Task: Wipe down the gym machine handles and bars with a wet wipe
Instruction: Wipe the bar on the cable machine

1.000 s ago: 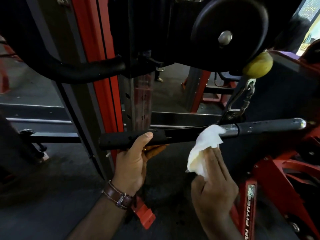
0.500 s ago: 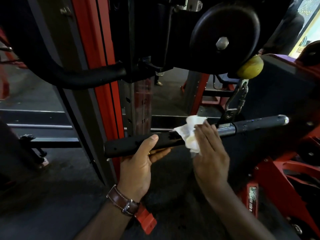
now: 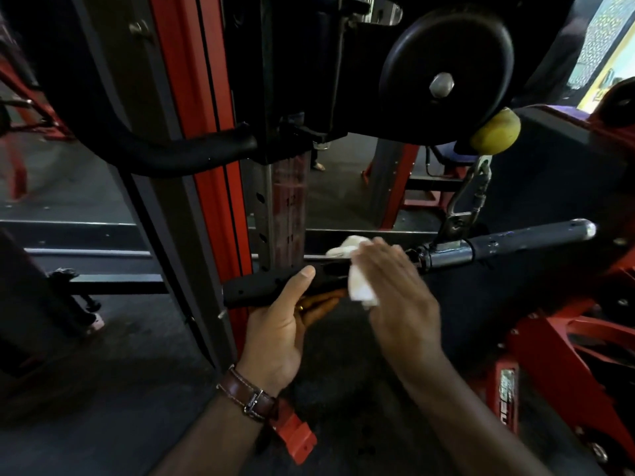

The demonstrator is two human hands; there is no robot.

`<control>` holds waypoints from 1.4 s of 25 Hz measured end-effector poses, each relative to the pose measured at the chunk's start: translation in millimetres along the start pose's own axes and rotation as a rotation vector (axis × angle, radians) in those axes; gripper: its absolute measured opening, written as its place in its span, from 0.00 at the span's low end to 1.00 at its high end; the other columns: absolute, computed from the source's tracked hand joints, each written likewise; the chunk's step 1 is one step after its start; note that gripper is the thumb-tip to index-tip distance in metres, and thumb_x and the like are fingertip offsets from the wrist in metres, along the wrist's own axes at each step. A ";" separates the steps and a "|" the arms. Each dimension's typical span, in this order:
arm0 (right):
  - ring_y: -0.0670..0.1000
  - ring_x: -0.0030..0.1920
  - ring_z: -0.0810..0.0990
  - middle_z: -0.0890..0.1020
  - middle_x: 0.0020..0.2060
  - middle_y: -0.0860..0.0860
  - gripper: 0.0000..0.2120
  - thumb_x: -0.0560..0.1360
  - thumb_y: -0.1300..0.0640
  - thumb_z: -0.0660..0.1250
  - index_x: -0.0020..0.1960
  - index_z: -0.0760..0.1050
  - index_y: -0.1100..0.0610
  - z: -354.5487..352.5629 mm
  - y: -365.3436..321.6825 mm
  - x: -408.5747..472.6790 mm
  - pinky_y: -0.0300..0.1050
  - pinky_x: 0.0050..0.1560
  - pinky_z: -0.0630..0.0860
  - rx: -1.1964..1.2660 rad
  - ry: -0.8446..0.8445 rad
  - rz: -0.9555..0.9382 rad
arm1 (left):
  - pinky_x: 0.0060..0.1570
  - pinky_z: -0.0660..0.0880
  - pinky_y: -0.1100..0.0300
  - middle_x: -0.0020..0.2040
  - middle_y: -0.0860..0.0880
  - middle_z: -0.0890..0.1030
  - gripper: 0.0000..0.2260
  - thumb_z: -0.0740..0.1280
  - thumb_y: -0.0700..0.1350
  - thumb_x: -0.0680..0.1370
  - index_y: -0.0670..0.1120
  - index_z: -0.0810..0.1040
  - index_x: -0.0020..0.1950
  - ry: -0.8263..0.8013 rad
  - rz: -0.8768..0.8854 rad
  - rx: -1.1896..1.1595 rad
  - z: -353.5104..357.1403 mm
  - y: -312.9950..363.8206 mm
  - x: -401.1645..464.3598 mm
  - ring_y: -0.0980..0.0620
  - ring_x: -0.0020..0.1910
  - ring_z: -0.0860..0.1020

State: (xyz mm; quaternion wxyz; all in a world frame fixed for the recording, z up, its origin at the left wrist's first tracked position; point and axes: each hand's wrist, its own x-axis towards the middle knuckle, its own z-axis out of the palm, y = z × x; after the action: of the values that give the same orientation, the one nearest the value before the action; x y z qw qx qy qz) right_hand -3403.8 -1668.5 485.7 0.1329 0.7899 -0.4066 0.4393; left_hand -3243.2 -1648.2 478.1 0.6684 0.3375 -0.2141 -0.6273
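A straight cable bar with black grips hangs level from a metal clip below a yellow stopper ball. My left hand grips the bar's left black grip from below, thumb on top. My right hand presses a white wet wipe onto the bar just left of its bare metal middle, fingers wrapped over the bar with the wipe bunched under and behind them.
A red and grey upright with a numbered weight stack stands behind the bar. A black padded handle juts left and a black pulley wheel hangs above. Red machine frame lies lower right.
My right hand has slid the wipe leftward along the bar, from its metal middle up onto the left grip close to my left hand. The left hand keeps its hold.
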 end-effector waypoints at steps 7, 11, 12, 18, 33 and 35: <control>0.45 0.31 0.79 0.82 0.31 0.53 0.08 0.71 0.58 0.75 0.44 0.81 0.63 -7.0 -44.9 -28.4 0.28 0.37 0.72 1.141 0.223 1.410 | 0.36 0.81 0.59 0.47 0.38 0.85 0.30 0.80 0.58 0.64 0.38 0.79 0.55 0.002 0.205 0.035 -28.0 23.5 3.9 0.43 0.39 0.85; 0.44 0.30 0.73 0.74 0.27 0.48 0.12 0.77 0.69 0.63 0.36 0.74 0.59 3.1 -53.8 11.7 0.32 0.27 0.67 1.362 0.184 1.629 | 0.33 0.80 0.60 0.42 0.39 0.85 0.07 0.73 0.47 0.73 0.43 0.82 0.44 0.055 0.178 0.071 -16.6 20.2 0.8 0.43 0.35 0.84; 0.44 0.28 0.73 0.75 0.25 0.48 0.17 0.77 0.75 0.57 0.35 0.72 0.59 12.3 -50.5 13.2 0.30 0.26 0.67 1.368 0.181 1.595 | 0.32 0.79 0.60 0.41 0.40 0.85 0.06 0.73 0.46 0.73 0.44 0.81 0.43 0.075 0.179 0.068 -14.6 19.1 0.4 0.43 0.34 0.84; 0.46 0.26 0.76 0.76 0.29 0.52 0.16 0.77 0.74 0.54 0.38 0.74 0.60 11.7 -35.4 29.2 0.34 0.25 0.72 1.581 0.416 1.755 | 0.32 0.80 0.61 0.41 0.41 0.85 0.08 0.71 0.44 0.71 0.41 0.79 0.45 0.085 0.182 0.063 -14.9 23.1 1.2 0.44 0.35 0.84; 0.52 0.56 0.84 0.86 0.52 0.54 0.27 0.68 0.76 0.56 0.54 0.85 0.57 -25.1 -72.8 2.4 0.51 0.59 0.80 0.578 0.158 0.823 | 0.37 0.82 0.57 0.42 0.45 0.85 0.07 0.71 0.45 0.71 0.43 0.78 0.44 0.102 0.226 0.039 -12.4 25.9 7.5 0.46 0.41 0.85; 0.50 0.66 0.77 0.81 0.63 0.55 0.28 0.67 0.73 0.59 0.65 0.78 0.60 -13.8 -57.2 4.0 0.49 0.63 0.77 0.297 0.192 0.530 | 0.40 0.82 0.55 0.42 0.46 0.85 0.06 0.70 0.45 0.72 0.43 0.78 0.45 0.077 0.246 0.035 -11.2 25.7 7.2 0.46 0.44 0.85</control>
State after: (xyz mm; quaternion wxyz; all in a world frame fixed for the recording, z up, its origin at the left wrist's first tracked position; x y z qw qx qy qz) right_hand -3367.3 -1626.5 505.2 -0.0651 0.6223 -0.5151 0.5858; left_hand -3216.6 -1653.6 488.0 0.7421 0.3439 -0.2390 -0.5233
